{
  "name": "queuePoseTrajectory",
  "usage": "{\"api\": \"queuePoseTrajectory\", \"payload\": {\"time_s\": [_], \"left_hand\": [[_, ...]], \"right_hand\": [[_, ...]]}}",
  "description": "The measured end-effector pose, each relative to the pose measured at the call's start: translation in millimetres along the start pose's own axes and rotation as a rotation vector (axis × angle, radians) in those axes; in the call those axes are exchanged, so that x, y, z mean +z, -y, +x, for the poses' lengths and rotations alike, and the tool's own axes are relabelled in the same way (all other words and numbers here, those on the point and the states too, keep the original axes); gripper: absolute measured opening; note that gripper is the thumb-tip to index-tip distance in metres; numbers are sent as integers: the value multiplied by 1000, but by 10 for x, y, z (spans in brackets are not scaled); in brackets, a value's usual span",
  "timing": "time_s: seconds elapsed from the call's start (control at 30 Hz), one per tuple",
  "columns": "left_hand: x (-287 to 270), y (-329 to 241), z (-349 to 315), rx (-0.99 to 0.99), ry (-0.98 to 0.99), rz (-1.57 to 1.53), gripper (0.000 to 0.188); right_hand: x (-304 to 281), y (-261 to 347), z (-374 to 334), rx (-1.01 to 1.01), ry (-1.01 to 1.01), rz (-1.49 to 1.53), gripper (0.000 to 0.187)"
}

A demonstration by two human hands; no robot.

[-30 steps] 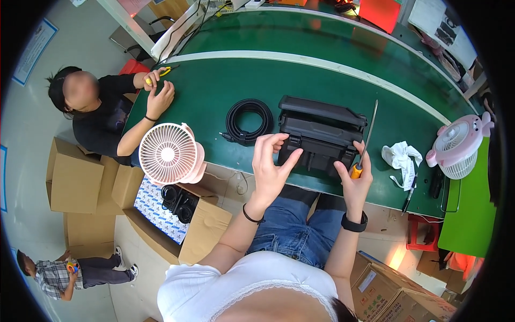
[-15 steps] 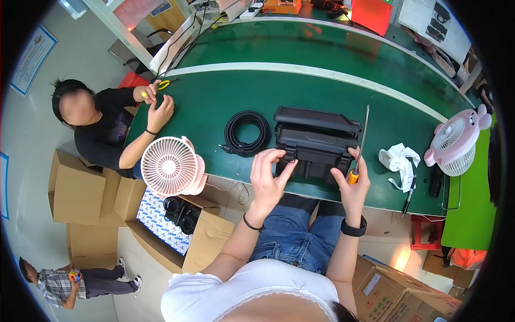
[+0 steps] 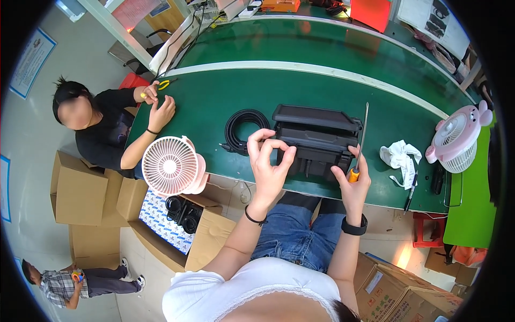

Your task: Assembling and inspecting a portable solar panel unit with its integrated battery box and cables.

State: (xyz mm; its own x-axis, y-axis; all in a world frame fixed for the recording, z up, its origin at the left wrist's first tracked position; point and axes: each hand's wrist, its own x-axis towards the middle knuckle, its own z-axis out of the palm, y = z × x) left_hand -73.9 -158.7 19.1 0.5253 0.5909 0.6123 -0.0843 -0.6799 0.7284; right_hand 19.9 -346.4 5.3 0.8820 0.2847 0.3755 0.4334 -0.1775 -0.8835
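Note:
A black plastic case (image 3: 316,144) sits at the near edge of the green table, its lid-like top part (image 3: 316,117) on the far side. My left hand (image 3: 268,166) is at the case's front left corner, thumb and index fingertip brought together by the latch there. The other left fingers curl beside the case's left side. In my right hand (image 3: 357,185) is a screwdriver (image 3: 354,175) with an orange handle, its long shaft pointing away from me. The right fingertips also touch the case's front right corner. A coiled black cable (image 3: 233,129) lies left of the case.
A pink fan (image 3: 170,165) stands left, another (image 3: 456,134) right. White cloth (image 3: 399,156) and a black pen (image 3: 410,194) lie right of the case. An open carton (image 3: 206,249) is below left. A co-worker (image 3: 110,126) sits at the table's left end, near yellow-handled pliers (image 3: 164,85).
My left hand has moved up and slightly away from me along the case's left corner, its fingers more curled. My right hand and the screwdriver are almost unmoved.

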Motion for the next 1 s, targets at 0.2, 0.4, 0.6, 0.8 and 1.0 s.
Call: {"api": "queuePoseTrajectory", "payload": {"time_s": [0.2, 0.4, 0.6, 0.8, 1.0], "left_hand": [[220, 336, -73, -68, 4, -450, 71], [241, 380, -110, -201, 193, -585, 83], [241, 415, -112, -219, 189, -603, 85], [230, 412, -64, -202, 183, -592, 89], [221, 322, 53, -278, 223, -670, 82]], "right_hand": [[47, -24, 1, -257, -131, -221, 59], [258, -1, -181, -30, -319, -41, 41], [21, 50, -95, 36, -75, 280, 27], [3, 47, -8, 38, -50, 191, 27], [3, -46, 187, 38, -121, 108, 34]]}}
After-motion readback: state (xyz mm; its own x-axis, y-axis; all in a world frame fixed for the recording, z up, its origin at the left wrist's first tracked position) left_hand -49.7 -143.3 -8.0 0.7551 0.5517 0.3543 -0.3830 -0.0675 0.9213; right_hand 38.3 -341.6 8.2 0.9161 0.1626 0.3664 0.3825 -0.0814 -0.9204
